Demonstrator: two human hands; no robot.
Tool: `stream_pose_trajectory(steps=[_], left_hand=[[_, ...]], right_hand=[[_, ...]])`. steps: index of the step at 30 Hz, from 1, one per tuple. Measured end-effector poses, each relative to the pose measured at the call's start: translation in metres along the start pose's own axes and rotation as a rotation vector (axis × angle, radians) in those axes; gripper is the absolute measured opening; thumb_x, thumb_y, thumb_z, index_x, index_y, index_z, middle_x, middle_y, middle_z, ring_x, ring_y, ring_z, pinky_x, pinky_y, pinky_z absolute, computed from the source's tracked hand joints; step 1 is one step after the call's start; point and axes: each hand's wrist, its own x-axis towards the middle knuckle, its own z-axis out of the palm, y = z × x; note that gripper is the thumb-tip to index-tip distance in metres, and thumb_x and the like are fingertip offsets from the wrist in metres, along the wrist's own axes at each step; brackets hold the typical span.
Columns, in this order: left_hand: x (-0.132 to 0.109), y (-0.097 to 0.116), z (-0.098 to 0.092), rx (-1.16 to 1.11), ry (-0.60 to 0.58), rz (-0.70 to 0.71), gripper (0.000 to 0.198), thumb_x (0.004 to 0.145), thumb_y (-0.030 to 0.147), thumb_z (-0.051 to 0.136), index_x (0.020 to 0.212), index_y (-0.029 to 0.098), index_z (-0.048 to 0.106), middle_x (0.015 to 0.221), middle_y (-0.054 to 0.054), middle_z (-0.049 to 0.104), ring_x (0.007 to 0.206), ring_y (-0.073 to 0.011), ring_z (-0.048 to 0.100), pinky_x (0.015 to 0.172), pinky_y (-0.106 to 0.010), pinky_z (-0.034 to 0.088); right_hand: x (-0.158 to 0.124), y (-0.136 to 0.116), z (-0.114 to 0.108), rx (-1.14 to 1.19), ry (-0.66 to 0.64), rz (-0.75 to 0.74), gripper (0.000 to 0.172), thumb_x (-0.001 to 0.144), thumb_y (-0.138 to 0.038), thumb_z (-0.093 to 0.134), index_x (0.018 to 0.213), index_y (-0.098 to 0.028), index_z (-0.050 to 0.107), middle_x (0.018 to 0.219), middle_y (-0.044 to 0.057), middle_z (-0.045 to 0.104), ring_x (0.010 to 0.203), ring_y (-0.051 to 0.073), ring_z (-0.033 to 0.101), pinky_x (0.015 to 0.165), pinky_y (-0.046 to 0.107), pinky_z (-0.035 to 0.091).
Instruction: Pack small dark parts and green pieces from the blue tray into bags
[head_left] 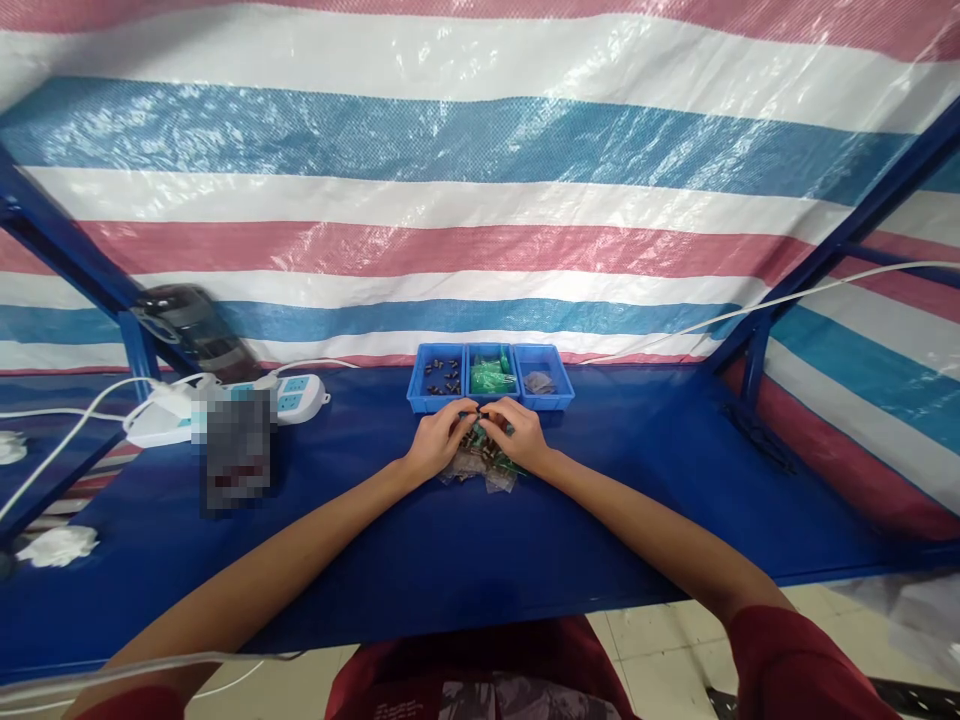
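Observation:
My left hand (437, 439) and my right hand (519, 432) meet over the middle of the blue table, fingertips pinched close together. Between them is a small dark piece, too small to name. Right under the fingers lies a pile of mixed small parts (472, 464), with clear plastic bits, brownish pieces and green pieces. Just beyond the hands stand three joined blue bins. Small dark metallic parts lie in the left bin (415, 399), green packets in the middle bin (493, 406), and flat greyish clear pieces in the right bin (564, 400).
A white power strip (307, 402) with plugged cables sits at the left, beside a blurred-out dark object (238, 450). Behind it leans a dark bottle-like container (196, 328). Crumpled white tissue (60, 546) lies at the left edge. A striped tarp (465, 250) hangs behind the blue table (637, 440).

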Motion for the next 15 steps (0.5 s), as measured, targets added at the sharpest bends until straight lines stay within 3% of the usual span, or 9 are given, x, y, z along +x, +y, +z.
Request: stream_pose_trajectory(steps=[15], left_hand=[[0.0044,0.0074,-0.0038,0.042,0.056,0.082,0.021,0.092,0.032,0.047,0.102,0.018,0.059,0.094,-0.005,0.066,0.066,-0.0101,0.059,0.062,-0.021,0.047]], right_hand=[[0.0008,-0.0026,-0.0034,-0.031,0.035,0.021,0.022,0.093,-0.034,0.046,0.099,-0.019,0.06,0.073,0.005,0.057,0.063,0.015,0.055,0.061,0.029,0.049]])
